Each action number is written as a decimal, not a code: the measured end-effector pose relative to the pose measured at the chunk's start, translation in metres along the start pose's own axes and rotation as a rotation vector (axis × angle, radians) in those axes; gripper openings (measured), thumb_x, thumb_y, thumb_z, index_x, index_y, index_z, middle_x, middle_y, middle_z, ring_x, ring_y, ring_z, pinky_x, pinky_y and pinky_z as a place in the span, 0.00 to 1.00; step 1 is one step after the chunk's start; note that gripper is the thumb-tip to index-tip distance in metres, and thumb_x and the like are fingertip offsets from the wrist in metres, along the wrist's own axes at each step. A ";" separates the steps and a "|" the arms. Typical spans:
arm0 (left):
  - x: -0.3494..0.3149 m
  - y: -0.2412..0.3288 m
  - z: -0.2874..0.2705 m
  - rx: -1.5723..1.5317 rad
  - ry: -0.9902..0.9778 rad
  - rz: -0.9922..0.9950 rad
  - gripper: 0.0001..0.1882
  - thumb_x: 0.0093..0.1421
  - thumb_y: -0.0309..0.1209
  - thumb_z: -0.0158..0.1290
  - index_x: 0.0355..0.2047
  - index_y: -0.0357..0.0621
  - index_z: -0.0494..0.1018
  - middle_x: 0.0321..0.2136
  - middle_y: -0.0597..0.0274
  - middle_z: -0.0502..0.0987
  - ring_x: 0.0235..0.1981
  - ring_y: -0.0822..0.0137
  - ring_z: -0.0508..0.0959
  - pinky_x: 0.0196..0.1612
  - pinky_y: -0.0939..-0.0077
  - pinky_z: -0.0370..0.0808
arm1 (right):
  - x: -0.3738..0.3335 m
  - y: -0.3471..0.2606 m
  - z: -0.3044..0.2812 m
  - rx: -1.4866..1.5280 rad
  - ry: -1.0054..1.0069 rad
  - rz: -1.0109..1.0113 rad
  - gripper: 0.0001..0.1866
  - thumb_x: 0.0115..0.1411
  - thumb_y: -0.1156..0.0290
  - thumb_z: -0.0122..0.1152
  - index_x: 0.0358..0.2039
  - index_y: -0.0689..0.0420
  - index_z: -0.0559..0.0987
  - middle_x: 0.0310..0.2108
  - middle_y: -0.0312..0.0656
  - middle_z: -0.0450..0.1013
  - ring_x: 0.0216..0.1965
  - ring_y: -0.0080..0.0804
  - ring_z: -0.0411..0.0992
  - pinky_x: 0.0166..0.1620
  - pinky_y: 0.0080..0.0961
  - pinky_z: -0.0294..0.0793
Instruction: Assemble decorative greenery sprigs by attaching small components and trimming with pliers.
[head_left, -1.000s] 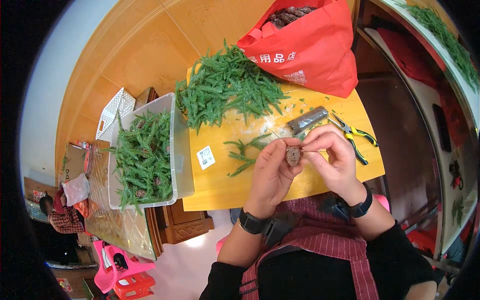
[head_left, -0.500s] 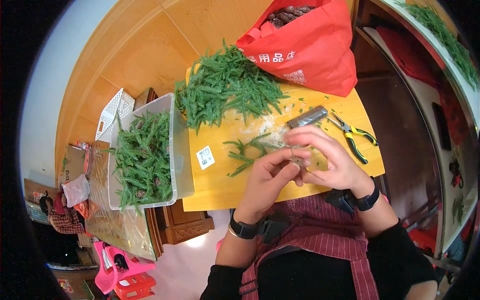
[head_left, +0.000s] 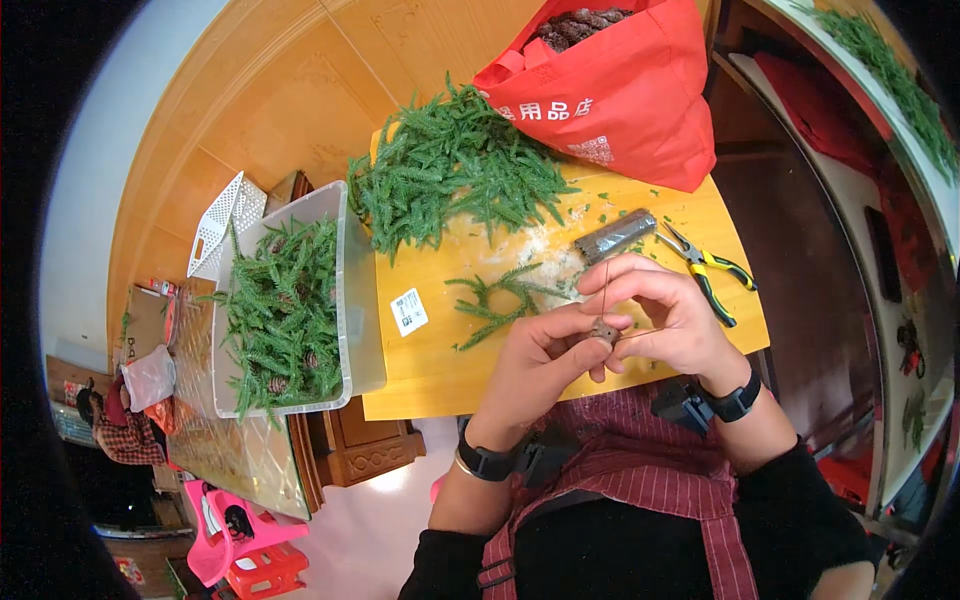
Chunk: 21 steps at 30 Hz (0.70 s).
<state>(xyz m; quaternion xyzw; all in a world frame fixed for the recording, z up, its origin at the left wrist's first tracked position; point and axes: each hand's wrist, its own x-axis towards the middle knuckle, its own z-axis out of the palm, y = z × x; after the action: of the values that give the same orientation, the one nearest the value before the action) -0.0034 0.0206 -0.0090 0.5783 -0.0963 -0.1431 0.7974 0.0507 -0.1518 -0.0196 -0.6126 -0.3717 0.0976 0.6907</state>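
Note:
Between the fingertips of my left hand (head_left: 548, 362) is a small brown pine cone (head_left: 603, 331). A thin dark wire (head_left: 606, 282) rises from the cone. My right hand (head_left: 670, 318) pinches at the wire beside the cone with thumb and fingers; its exact hold is partly hidden. Just beyond my hands, a green artificial pine sprig (head_left: 497, 300) bent into a ring lies on the yellow table (head_left: 420, 375). A plastic-wrapped bundle of dark thin wires (head_left: 615, 236) lies behind my right hand, next to yellow-and-black needle-nose pliers (head_left: 706, 272).
A heap of green sprigs (head_left: 450, 170) covers the far left of the table, by a red bag (head_left: 620, 100) of pine cones. A clear bin (head_left: 365, 330) of cone-decorated sprigs stands left, near a white basket (head_left: 215, 235). A white label (head_left: 409, 312) lies on the table. Another person (head_left: 125, 430) is far left.
The wire now stands upright above the cone, and my right fingers have shifted slightly right and down around it. My left hand keeps hold of the cone.

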 end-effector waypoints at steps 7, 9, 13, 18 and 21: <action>-0.004 -0.010 0.003 -0.094 0.022 0.032 0.11 0.57 0.23 0.49 0.41 0.33 0.72 0.34 0.57 0.75 0.29 0.69 0.76 0.27 0.83 0.69 | -0.002 0.008 0.004 0.194 0.026 0.031 0.11 0.43 0.78 0.64 0.29 0.61 0.74 0.41 0.46 0.68 0.47 0.36 0.65 0.49 0.33 0.66; -0.005 -0.016 0.001 -0.216 0.007 0.020 0.12 0.59 0.25 0.48 0.42 0.34 0.71 0.34 0.57 0.75 0.29 0.68 0.77 0.26 0.83 0.69 | -0.002 0.003 0.005 0.283 0.036 0.067 0.09 0.44 0.78 0.64 0.27 0.61 0.73 0.42 0.47 0.67 0.47 0.35 0.66 0.46 0.32 0.69; -0.005 -0.010 0.001 -0.449 -0.006 -0.061 0.12 0.60 0.28 0.48 0.42 0.34 0.70 0.34 0.58 0.75 0.29 0.68 0.77 0.26 0.83 0.68 | -0.001 -0.005 0.006 0.453 0.009 0.260 0.09 0.46 0.78 0.63 0.28 0.62 0.72 0.44 0.49 0.65 0.42 0.31 0.67 0.36 0.23 0.75; -0.003 -0.006 0.006 -0.386 0.090 -0.122 0.12 0.60 0.30 0.48 0.43 0.39 0.68 0.31 0.61 0.75 0.29 0.69 0.76 0.25 0.84 0.67 | -0.002 -0.001 0.006 0.431 0.017 0.216 0.10 0.46 0.77 0.63 0.29 0.63 0.72 0.44 0.49 0.65 0.39 0.29 0.68 0.34 0.21 0.76; -0.003 -0.011 0.007 -0.378 0.171 -0.058 0.08 0.59 0.29 0.49 0.39 0.41 0.68 0.29 0.61 0.75 0.28 0.69 0.77 0.23 0.84 0.66 | 0.000 -0.003 0.004 0.487 0.013 0.261 0.10 0.47 0.76 0.63 0.31 0.62 0.73 0.44 0.47 0.65 0.40 0.28 0.68 0.36 0.20 0.74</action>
<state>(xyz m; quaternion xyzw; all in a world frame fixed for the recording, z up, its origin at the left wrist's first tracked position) -0.0099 0.0123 -0.0174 0.4310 0.0171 -0.1319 0.8925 0.0475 -0.1489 -0.0171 -0.4720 -0.2509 0.2685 0.8014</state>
